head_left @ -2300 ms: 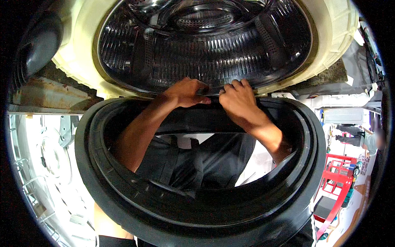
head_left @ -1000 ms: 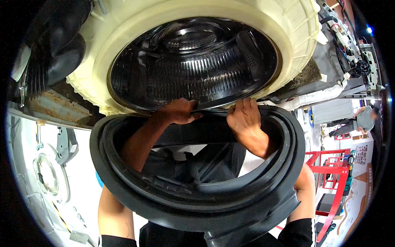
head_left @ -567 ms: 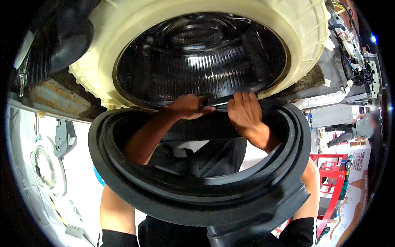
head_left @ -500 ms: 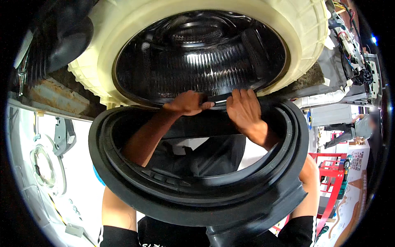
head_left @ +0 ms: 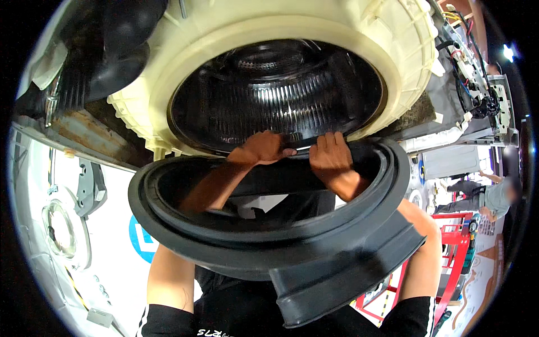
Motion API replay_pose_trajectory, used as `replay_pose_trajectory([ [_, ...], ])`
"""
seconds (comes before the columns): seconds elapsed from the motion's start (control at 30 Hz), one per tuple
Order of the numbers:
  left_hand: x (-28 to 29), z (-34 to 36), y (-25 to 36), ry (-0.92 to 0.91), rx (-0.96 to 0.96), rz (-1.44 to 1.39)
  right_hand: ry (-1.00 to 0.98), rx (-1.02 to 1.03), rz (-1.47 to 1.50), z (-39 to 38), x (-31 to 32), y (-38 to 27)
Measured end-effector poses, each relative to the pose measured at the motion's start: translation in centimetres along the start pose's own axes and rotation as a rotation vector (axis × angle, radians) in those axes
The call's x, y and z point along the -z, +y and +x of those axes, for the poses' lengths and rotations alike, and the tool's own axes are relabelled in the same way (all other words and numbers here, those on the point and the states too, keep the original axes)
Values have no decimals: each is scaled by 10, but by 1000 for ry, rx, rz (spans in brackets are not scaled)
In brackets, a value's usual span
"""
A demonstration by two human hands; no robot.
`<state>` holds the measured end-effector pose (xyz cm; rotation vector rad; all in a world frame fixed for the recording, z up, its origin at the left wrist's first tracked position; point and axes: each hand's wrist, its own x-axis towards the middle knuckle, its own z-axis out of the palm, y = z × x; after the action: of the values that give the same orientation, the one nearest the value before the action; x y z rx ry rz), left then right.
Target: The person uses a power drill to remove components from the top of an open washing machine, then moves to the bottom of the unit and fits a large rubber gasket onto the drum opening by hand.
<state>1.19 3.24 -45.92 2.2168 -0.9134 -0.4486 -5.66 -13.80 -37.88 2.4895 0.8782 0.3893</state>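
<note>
A black rubber washing-machine door gasket (head_left: 224,250) hangs in front of the cream plastic tub (head_left: 151,95), whose opening shows a shiny ribbed metal drum (head_left: 269,104). Both my forearms pass through the gasket's ring. My left hand (head_left: 261,149) is closed on its far edge at the bottom of the tub opening, thumb pointing right. Just to the right, my right hand (head_left: 331,160) curls its fingers over the same edge. Whether that edge sits on the tub rim is hidden by my fingers. A wide rubber spout (head_left: 348,275) sticks out of the gasket's near side.
Black moulded parts (head_left: 106,50) sit at the upper left above a rusty metal edge (head_left: 84,123). Wiring (head_left: 483,106) runs along the right side. Beyond are a red cart frame (head_left: 455,241) and another person (head_left: 488,194). A round door ring (head_left: 59,227) is at the left.
The tub opening appears lower in view. The gasket's near side has tilted up, so its spout shows more fully. Both hands keep their hold at the opening's lower edge.
</note>
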Motion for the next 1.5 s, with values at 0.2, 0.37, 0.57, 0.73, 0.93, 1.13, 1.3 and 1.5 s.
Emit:
replay_pose_trajectory([
  [0.2,3,-2,26,199,-291,110,-70,-54,12,-3,13,-2],
  [0.37,-7,-2,22,215,-270,140,-156,-134,79,-5,4,-4],
  [0.57,-2,1,31,157,-242,187,-238,-98,51,-7,17,1],
  [0.73,-9,-2,27,370,-139,60,-136,-58,23,1,9,1],
  [0.93,-3,5,28,94,-70,73,-146,16,-18,-3,6,13],
  [1.13,6,-1,-8,-160,-70,-182,-93,51,-9,6,8,5],
  [1.3,-10,8,-11,-262,-96,-162,-2,19,-10,-6,1,9],
  [1.5,-15,7,-22,-189,-13,-158,-23,28,67,3,7,5],
])
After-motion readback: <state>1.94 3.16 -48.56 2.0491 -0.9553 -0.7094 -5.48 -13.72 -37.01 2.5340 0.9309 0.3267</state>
